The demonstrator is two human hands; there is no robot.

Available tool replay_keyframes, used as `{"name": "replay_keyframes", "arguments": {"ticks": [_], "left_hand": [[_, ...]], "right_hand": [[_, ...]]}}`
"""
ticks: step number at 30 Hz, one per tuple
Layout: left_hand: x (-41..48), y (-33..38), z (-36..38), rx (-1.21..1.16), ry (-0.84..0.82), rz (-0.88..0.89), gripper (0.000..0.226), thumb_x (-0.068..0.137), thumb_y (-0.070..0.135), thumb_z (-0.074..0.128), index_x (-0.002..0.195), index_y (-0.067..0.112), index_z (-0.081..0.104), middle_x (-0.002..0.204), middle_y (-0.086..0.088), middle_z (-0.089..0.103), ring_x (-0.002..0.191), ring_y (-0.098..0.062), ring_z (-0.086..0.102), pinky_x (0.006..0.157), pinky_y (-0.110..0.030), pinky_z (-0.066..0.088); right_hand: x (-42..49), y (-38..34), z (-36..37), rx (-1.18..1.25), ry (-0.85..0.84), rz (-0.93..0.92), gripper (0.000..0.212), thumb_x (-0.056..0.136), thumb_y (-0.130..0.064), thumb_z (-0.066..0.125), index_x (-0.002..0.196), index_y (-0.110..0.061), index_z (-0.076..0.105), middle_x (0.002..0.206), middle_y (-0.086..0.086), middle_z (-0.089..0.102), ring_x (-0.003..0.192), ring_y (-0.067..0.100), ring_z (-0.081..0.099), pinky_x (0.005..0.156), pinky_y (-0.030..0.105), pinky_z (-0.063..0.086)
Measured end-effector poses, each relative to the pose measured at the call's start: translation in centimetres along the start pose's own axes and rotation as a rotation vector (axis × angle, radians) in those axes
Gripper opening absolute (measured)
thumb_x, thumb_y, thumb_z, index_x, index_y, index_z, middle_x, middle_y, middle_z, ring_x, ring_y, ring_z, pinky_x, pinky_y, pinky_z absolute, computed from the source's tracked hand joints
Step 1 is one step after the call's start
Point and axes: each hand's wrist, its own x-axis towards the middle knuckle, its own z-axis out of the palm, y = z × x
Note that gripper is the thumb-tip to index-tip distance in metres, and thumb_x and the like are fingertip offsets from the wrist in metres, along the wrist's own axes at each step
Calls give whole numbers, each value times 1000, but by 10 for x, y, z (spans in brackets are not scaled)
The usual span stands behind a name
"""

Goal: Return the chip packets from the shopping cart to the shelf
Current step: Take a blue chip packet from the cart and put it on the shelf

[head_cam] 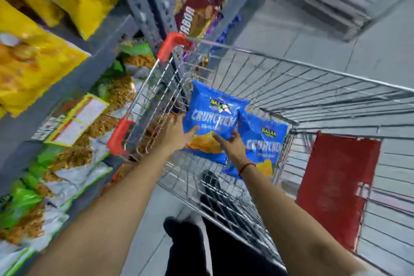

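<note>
Your left hand (177,134) and right hand (230,143) both reach into the cart (313,87), fingers seemingly grasping the nearer blue chip packet (210,116) beside a second packet (265,141).

Shop; stocked shelves (107,47); cart (291,87)

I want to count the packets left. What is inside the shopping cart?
Inside the shopping cart two blue chip packets show: one between the left hand and right hand, another beside it, partly behind. Anything under them is covered.
</note>
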Motion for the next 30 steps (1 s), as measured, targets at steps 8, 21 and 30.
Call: {"name": "replay_keyframes", "arguments": {"ticks": [8,21,30], "left_hand": [[59,-7,35,-225,-207,-54,80,72,17,78,136,-2,33,143,-21,41,132,-34,40,109,-46,33],[58,-22,29,-338,-318,-92,76,61,24,85,127,18,49,130,-4,57,116,-23,54,100,-45,46],[1,7,-17,-447,-398,12,63,65,16,82,121,24,54,108,14,62,96,-2,60,65,-8,49]], "right_hand": [[35,29,23,-87,151,78,78,80,-39,72,137,3,38,136,21,48,127,32,44,108,41,35],[50,19,14,242,43,221,64,65,-34,85,113,-4,57,94,7,67,86,19,65,76,28,59],[-13,-24,-13,270,33,66,78,70,-28,82,130,3,43,111,17,65,76,9,68,61,19,58]]}}
